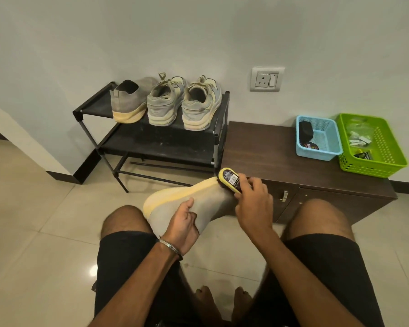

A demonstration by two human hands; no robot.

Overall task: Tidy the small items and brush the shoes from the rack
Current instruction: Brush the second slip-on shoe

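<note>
**Brushing the grey shoe beside the rack**

The person is sitting low in front of the rack (151, 128), with the grey shoe (198, 204) held in the air just in front of its lower right corner. The left hand (183, 227) is curling round the heel end, thumb lying along the upper, and the right hand (253, 204) is gripping the brush (229, 180) and pressing it to the toe, where upper meets sole.

To do this well, I judge the left hand should be keeping the shoe braced and turning it bit by bit, while the right is making short, light strokes away from the body, running along the seam rather than across it.

The upper is looking like soft, matte cloth or suede, likely to mark under hard scrubbing; the pale yellow sole is thick, rounded and rubbery. The brush is an oval yellow block with a dark label on its back; its bristles are hidden.

On the rack's top shelf its mate (128, 100) is standing beside two laced sneakers (184, 102), heels outward. To the rack's right, on a dark wood cabinet (265, 149), a blue basket (319, 138) and a green basket (371, 145), both of perforated plastic, are holding small items.
</note>
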